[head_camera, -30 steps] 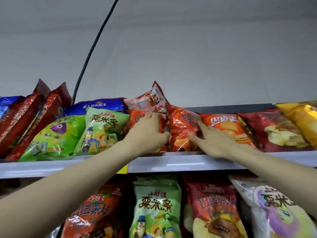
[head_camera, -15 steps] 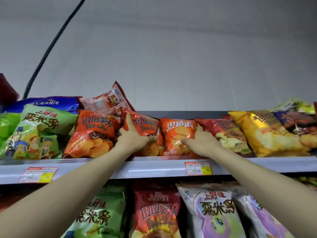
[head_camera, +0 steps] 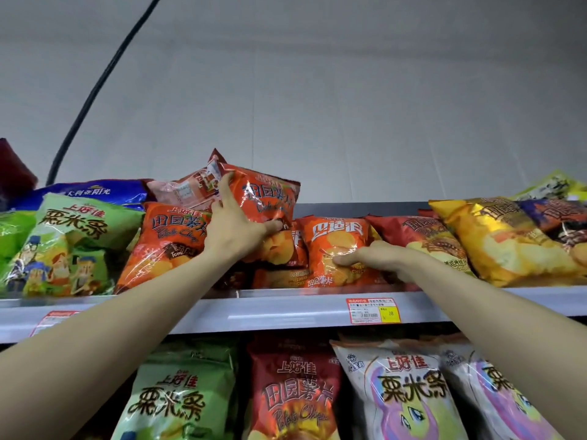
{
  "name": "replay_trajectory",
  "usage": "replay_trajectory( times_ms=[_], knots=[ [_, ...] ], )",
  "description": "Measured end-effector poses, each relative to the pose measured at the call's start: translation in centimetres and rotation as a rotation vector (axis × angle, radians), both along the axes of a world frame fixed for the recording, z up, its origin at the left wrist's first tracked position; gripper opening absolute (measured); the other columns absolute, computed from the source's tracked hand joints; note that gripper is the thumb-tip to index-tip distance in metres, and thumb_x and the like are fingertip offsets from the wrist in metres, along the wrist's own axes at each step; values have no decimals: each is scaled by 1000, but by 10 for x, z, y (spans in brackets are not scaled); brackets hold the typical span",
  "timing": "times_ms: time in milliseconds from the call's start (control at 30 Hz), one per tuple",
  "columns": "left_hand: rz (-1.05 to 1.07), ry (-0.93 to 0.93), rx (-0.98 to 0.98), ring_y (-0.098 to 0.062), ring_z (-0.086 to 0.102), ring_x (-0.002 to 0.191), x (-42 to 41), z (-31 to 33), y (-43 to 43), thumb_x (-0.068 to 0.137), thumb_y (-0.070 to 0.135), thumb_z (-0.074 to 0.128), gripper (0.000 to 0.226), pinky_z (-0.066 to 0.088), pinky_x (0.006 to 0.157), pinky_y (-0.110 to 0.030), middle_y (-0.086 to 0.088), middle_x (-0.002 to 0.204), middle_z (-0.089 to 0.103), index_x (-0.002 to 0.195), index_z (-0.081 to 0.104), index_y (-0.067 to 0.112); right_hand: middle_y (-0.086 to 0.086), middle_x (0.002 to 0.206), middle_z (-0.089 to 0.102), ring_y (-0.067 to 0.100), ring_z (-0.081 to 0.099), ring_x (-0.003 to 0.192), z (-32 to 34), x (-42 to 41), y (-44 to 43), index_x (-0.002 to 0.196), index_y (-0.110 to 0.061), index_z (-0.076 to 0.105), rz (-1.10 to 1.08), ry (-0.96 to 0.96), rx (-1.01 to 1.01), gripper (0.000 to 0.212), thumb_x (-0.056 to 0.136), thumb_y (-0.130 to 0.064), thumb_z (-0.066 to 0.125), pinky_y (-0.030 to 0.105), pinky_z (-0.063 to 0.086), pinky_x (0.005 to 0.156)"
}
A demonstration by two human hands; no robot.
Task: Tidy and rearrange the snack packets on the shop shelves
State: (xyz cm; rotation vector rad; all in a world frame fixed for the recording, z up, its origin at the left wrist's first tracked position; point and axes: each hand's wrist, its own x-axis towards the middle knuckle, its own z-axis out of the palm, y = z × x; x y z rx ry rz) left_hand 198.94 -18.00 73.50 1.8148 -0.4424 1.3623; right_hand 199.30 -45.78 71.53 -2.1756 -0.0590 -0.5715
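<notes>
On the top shelf (head_camera: 279, 308) my left hand (head_camera: 236, 228) grips an orange potato chip packet (head_camera: 265, 198) and holds it raised above the row, thumb under its lower edge and fingers up its left side. My right hand (head_camera: 370, 257) rests on the front of another orange chip packet (head_camera: 336, 246) just to the right, fingers curled over its lower part. A further orange packet (head_camera: 168, 246) leans at the left of my left hand. A pale pink packet (head_camera: 187, 190) lies behind the raised one.
Green corn-stick packets (head_camera: 73, 246) and a blue packet (head_camera: 89, 192) fill the shelf's left. Dark red (head_camera: 422, 236) and yellow packets (head_camera: 508, 239) fill the right. A price tag (head_camera: 371, 310) sticks on the shelf edge. Further packets hang on the lower shelf. A black cable (head_camera: 95, 90) runs up the wall.
My left hand has lifted the orange chip packet up out of the row. My right hand has slid down onto the neighbouring orange packet's lower front.
</notes>
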Motion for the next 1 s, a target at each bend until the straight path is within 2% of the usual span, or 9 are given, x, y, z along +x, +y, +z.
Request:
replay_trajectory(
  times_ms=[133, 200, 267, 400, 467, 600, 700, 900, 1000],
  knots=[
    [-83, -141, -54, -32, 59, 128, -14, 13, 15, 62, 51, 97, 119, 47, 113, -50, -10, 148, 50, 151, 19, 39, 6, 130, 65, 31, 68, 111, -1, 6, 2, 136, -14, 44, 39, -6, 34, 119, 41, -58, 102, 47, 56, 99],
    [-96, -205, -58, -27, 61, 125, -21, 19, 25, 62, 50, 97, 117, 48, 110, -42, -7, 145, 53, 150, 21, 37, 5, 121, 67, 28, 69, 104, -2, 2, 6, 125, -13, 46, 68, -8, 28, 97, 53, -49, 101, 43, 57, 93],
    [-98, -242, -66, -25, 61, 123, -29, 24, 36, 63, 49, 97, 116, 49, 110, -40, -6, 144, 53, 150, 21, 35, 7, 115, 70, 27, 70, 100, -1, 0, 9, 124, -10, 51, 92, 1, 19, 90, 57, -44, 101, 43, 58, 96],
    [-96, -318, -144, -23, 64, 121, -45, 34, 64, 61, 58, 93, 114, 50, 111, -44, -4, 143, 55, 148, 23, 37, 3, 120, 72, 26, 70, 109, 1, 0, 22, 131, -15, 52, 197, -61, -15, 108, 41, -41, 107, 45, 55, 103],
    [-99, -342, -184, -21, 64, 121, -52, 40, 77, 60, 61, 93, 113, 49, 112, -42, -3, 143, 56, 146, 23, 38, -1, 120, 71, 23, 69, 110, 2, 3, 35, 131, -22, 50, 249, -113, -29, 105, 44, -38, 106, 43, 55, 103],
    [-102, -339, -183, -20, 64, 120, -63, 44, 91, 61, 60, 94, 111, 49, 111, -40, -2, 141, 57, 144, 24, 37, -1, 128, 67, 24, 68, 113, 4, 15, 66, 136, -24, 45, 257, -143, -73, 129, 26, -56, 105, 45, 55, 102],
    [-111, -319, -147, -20, 64, 120, -68, 40, 88, 67, 54, 94, 110, 48, 105, -33, -3, 142, 56, 147, 22, 35, -1, 130, 65, 22, 66, 115, 3, 24, 87, 139, -20, 44, 278, -119, -119, 126, 33, -57, 103, 44, 54, 105],
    [-157, -260, -61, -21, 66, 117, -70, 35, 58, 62, 60, 94, 112, 50, 111, -44, 2, 139, 58, 145, 21, 43, -2, 135, 61, 20, 60, 118, 1, 3, 95, 139, -17, 46, 247, -123, -212, 86, 72, -49, 91, 36, 49, 105],
    [-239, -230, -24, -12, 63, 113, -66, 30, 20, 69, 51, 95, 109, 50, 106, -26, 3, 138, 57, 148, 20, 38, -1, 128, 65, 23, 61, 118, -4, -22, 66, 133, -23, 54, 128, -212, -289, 70, 78, -57, 83, 39, 51, 104]
  ],
)
